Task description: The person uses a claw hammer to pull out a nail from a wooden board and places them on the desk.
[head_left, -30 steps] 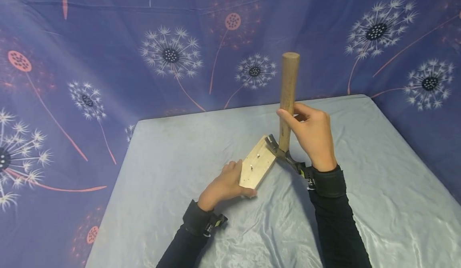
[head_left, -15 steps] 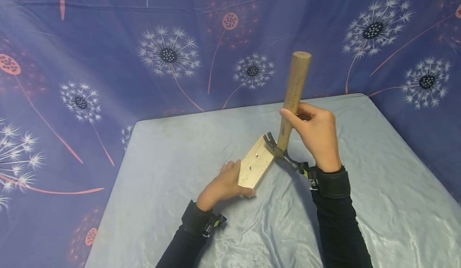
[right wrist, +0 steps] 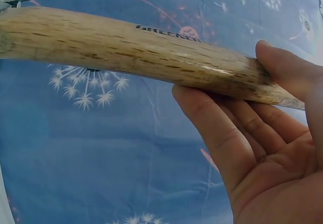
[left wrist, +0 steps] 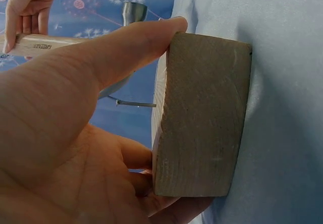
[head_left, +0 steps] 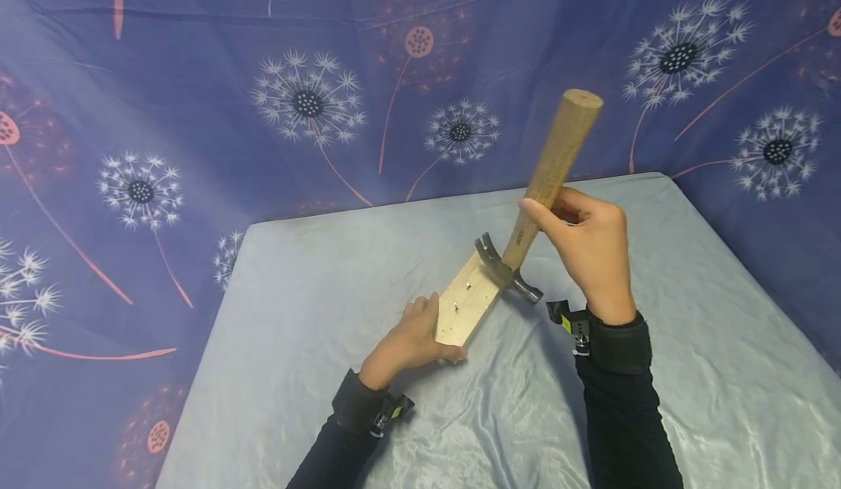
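Note:
A pale wooden block (head_left: 468, 312) lies on the cloth-covered table, its near end gripped by my left hand (head_left: 406, 339), thumb on one side and fingers on the other. At least two nails (head_left: 456, 306) stand up from its top face; one nail (left wrist: 136, 104) shows side-on in the left wrist view. My right hand (head_left: 588, 252) pinches the wooden handle (head_left: 555, 157) of a claw hammer between thumb and fingers. The handle leans right, butt end up. The hammer's metal head (head_left: 506, 270) is at the block's far end, claw toward the left; its exact contact is unclear.
Light blue satiny cloth (head_left: 315, 292) covers the table, wrinkled toward the front. A purple-blue hanging (head_left: 197, 51) with dandelion prints rises behind the table's back edge. Black straps with small cameras are on both wrists.
The hammer handle has tipped further to the right, with my right hand moving right along with it. The hammer head has turned at the block's far end. My left hand and the block stay put.

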`<action>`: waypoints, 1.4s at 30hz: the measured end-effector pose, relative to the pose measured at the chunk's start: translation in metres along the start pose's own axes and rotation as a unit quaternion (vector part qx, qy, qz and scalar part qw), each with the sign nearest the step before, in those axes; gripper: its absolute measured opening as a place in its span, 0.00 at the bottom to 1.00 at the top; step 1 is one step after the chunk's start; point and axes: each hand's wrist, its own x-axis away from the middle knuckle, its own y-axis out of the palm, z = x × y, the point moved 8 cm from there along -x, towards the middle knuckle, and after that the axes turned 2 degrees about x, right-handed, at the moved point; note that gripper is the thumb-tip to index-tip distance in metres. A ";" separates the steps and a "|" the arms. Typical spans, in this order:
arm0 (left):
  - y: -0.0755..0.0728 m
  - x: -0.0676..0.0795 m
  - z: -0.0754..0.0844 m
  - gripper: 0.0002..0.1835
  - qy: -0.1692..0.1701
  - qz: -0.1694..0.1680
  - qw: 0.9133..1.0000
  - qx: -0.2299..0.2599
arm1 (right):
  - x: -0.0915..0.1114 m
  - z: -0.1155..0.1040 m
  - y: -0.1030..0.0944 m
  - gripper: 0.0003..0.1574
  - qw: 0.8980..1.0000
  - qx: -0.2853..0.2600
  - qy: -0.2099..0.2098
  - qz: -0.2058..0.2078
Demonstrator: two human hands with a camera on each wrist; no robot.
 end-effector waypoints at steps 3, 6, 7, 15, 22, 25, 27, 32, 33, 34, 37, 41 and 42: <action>0.000 0.000 0.000 0.66 -0.005 0.002 1.000 0.003 | 0.000 0.005 0.001 0.17 1.000 -0.005 -0.003 -0.003; -0.001 0.001 0.000 0.66 -0.002 0.006 1.000 0.003 | 0.001 0.018 0.003 0.17 1.000 -0.004 -0.004 -0.007; -0.001 0.001 0.001 0.66 -0.002 0.005 1.000 0.003 | 0.001 0.022 0.004 0.17 1.000 -0.002 -0.005 -0.008; -0.005 0.006 0.003 0.58 0.022 -0.017 0.999 0.017 | 0.006 0.027 0.005 0.14 0.999 0.006 -0.017 -0.030; -0.018 0.009 0.012 0.39 0.075 0.048 0.995 0.047 | 0.015 0.010 -0.001 0.12 0.997 -0.034 -0.041 -0.047; -0.029 0.011 0.020 0.31 0.114 0.117 0.986 0.027 | 0.018 0.003 -0.004 0.14 0.996 -0.046 -0.054 -0.049; -0.036 0.012 0.026 0.26 0.139 0.161 0.977 0.026 | 0.019 0.000 -0.005 0.14 0.995 -0.058 -0.064 -0.049; -0.045 0.016 0.037 0.22 0.204 0.233 0.948 0.066 | 0.023 -0.028 -0.009 0.15 0.991 -0.096 -0.075 -0.061; -0.046 0.017 0.039 0.21 0.218 0.242 0.942 0.075 | 0.024 -0.034 -0.010 0.15 0.989 -0.104 -0.077 -0.065; -0.046 0.018 0.041 0.21 0.232 0.251 0.936 0.081 | 0.025 -0.040 -0.010 0.14 0.988 -0.112 -0.079 -0.069; -0.048 0.019 0.045 0.20 0.258 0.263 0.924 0.098 | 0.026 -0.044 -0.008 0.15 0.984 -0.134 -0.079 -0.082; -0.049 0.020 0.048 0.16 0.270 0.268 0.918 0.113 | 0.027 -0.046 -0.008 0.16 0.982 -0.152 -0.067 -0.095; -0.050 0.021 0.048 0.14 0.271 0.271 0.917 0.116 | 0.028 -0.046 -0.008 0.16 0.981 -0.153 -0.063 -0.097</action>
